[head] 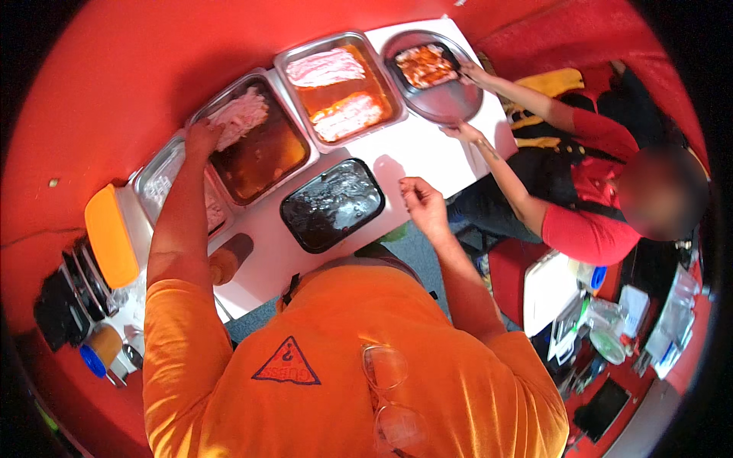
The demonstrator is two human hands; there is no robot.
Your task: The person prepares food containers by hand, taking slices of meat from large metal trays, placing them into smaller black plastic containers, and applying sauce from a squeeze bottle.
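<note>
My left hand [201,138] grips the near edge of a layered slab of pale pink raw meat [243,117]. This meat is at the far end of a steel pan [255,172] with reddish-brown liquid in it. Before me on the white table lies a black tray [332,206], its inside glossy and wet-looking or lined with clear film. To the right of that tray my right hand [424,209] hovers with fingers loosely curled, and nothing shows in it.
Another steel pan [347,91] holds two meat portions in orange-red sauce. A co-worker's hands [472,74] hold a black tray of sauced meat [426,66] over a round metal tray [438,106]. A steel pan [160,177] of pale meat and an orange lid [111,235] lie left.
</note>
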